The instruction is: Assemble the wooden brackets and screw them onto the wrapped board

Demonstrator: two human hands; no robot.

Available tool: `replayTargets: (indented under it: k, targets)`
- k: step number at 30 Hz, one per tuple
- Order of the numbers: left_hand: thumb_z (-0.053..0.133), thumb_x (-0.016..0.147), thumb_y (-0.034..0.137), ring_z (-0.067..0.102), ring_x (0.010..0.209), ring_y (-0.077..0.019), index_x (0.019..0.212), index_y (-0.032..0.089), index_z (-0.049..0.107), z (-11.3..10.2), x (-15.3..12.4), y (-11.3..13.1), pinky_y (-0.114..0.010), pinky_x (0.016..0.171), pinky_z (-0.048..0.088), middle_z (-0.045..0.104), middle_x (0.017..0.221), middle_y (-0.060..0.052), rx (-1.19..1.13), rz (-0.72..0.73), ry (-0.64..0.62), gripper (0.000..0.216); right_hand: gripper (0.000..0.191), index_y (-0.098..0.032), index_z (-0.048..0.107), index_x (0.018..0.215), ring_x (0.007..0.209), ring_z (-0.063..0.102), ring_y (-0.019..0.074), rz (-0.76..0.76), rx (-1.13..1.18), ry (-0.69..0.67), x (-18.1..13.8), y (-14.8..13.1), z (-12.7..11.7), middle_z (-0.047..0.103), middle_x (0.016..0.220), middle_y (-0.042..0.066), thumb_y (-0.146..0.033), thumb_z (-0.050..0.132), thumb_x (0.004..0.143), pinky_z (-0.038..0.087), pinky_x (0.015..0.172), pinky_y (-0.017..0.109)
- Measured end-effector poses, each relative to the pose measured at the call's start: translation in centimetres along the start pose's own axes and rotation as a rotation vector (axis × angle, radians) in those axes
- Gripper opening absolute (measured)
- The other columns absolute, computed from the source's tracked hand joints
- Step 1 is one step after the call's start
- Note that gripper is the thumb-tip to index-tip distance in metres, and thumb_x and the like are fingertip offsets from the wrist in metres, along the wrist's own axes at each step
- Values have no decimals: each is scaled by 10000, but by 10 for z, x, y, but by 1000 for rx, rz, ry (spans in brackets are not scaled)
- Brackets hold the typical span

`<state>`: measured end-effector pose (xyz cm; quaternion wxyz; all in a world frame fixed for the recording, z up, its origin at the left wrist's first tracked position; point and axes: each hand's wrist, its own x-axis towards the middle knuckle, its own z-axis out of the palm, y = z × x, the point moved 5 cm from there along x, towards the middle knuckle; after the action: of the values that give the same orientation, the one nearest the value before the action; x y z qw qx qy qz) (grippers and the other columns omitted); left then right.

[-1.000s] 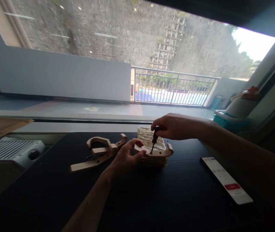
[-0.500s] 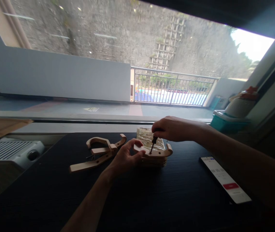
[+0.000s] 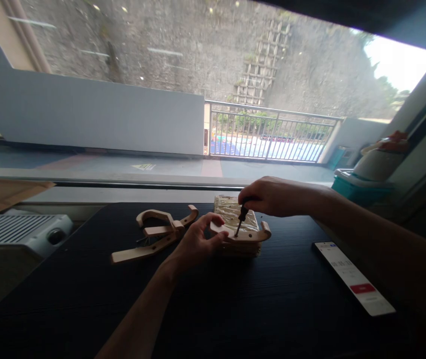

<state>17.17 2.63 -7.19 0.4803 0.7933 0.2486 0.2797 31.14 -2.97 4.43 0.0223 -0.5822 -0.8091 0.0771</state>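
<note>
My right hand [image 3: 273, 196] is closed round the dark handle of a small screwdriver [image 3: 240, 218], whose tip stands tilted on a curved wooden piece [image 3: 252, 235]. That piece lies on a stack of wooden parts wrapped in clear plastic [image 3: 231, 214]. My left hand [image 3: 198, 241] pinches the left end of the curved wooden piece with thumb and fingers. An assembled group of curved wooden hooks [image 3: 155, 234] lies on the black table [image 3: 235, 309] just left of my left hand.
A phone [image 3: 353, 276] with a lit screen lies on the table at the right. A grey ribbed appliance [image 3: 18, 233] sits left of the table. A white and teal container [image 3: 366, 177] stands at the far right. A window fills the background.
The right hand has turned slightly on the screwdriver, which stays on the same spot of the wooden piece. The view has shifted a little; the left hand keeps its hold.
</note>
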Motion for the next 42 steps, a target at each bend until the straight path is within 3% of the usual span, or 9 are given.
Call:
replayTargets:
  k: [5, 10, 15, 25, 30, 35, 42]
  targets:
    - [559, 768, 460, 581, 825, -181, 963, 201, 546, -1, 0, 0, -290, 679, 506, 569, 982, -37, 59, -7, 36, 325, 263, -186, 678, 927, 609, 517, 103, 42, -33, -1, 0, -2, -1, 669, 773, 21, -265, 439, 851, 347, 586, 252]
    - [554, 774, 459, 578, 791, -163, 977, 198, 547, -1, 0, -1, -270, 648, 495, 580, 993, -36, 47, 2, 19, 331, 293, -228, 654, 1055, 593, 512, 102, 41, -57, -12, -2, -8, -7, 673, 806, 12, -313, 477, 838, 336, 555, 247]
    - [552, 776, 446, 573, 829, -165, 971, 196, 543, -1, 0, -2, -263, 686, 490, 576, 963, -24, 64, 17, 29, 318, 249, -218, 681, 902, 630, 534, 102, -42, -61, -11, 0, -10, -5, 676, 791, -4, -242, 439, 844, 349, 614, 252]
    - [549, 771, 455, 576, 823, -168, 972, 194, 544, -1, 0, 0, -273, 690, 497, 566, 991, -30, 81, 3, 23, 329, 293, -174, 670, 846, 607, 513, 105, 51, -79, 35, 1, -5, -1, 660, 748, 24, -311, 413, 873, 339, 592, 260]
    - [555, 766, 473, 574, 755, -154, 972, 202, 545, -1, 0, -2, -260, 627, 493, 583, 967, -26, 54, 5, 29, 340, 326, -221, 632, 1104, 644, 525, 119, 71, -70, 4, -3, -6, -5, 669, 832, 31, -346, 492, 837, 341, 577, 255]
    - [554, 767, 471, 572, 762, -157, 981, 199, 534, 0, 0, -3, -258, 613, 497, 571, 984, -31, 47, -10, 14, 347, 245, -206, 683, 898, 644, 527, 112, 3, -50, -34, -2, -10, -4, 673, 801, 17, -249, 447, 847, 346, 616, 255]
    - [546, 773, 466, 574, 775, -157, 983, 197, 535, 0, 0, -2, -257, 635, 493, 576, 987, -36, 60, -10, 4, 341, 276, -184, 674, 873, 628, 523, 109, 39, -66, 39, 3, -7, 1, 666, 770, 25, -295, 422, 869, 344, 606, 253]
